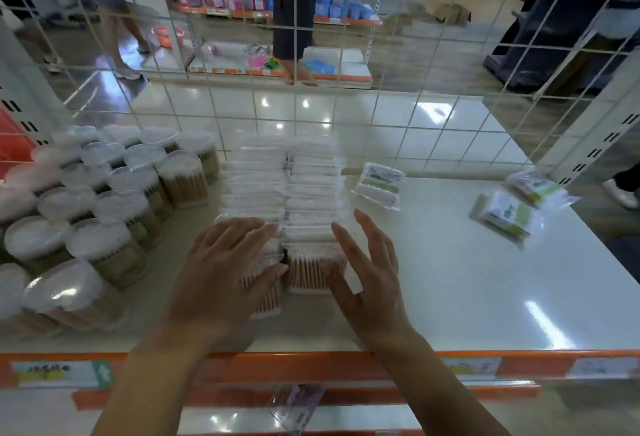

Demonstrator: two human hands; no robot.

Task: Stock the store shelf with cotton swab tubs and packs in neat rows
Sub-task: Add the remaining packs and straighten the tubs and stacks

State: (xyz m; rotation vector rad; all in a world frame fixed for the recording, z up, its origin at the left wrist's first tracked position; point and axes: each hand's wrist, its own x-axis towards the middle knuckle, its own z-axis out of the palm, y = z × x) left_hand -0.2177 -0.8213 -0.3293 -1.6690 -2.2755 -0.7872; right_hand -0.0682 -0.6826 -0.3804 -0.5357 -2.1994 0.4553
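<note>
Head view looks down on a glossy white store shelf (pixel 450 280) with an orange front edge. Two neat rows of clear plastic packs of wooden-stick cotton swabs (pixel 284 186) run from near the front edge back toward the white wire grid panel (pixel 311 55) at the rear edge. The left hand (pixel 221 273) lies flat on the nearest packs of the left row, fingers (pixel 256 228) straight and spread, gripping nothing. The right hand (pixel 367 269) stands against the right side of the right row near the front, fingers straight and slightly fanned, thumb touching the front pack, nothing held. Round clear plastic tubs of cotton swabs (pixel 114 186) fill the shelf's left side in rows, just beside the packs. One green-labelled swab pack (pixel 379 184) lies near the rear edge just right of the rows; two more green-labelled packs (pixel 519 203) lie toward the right rear corner, well apart from the rows
</note>
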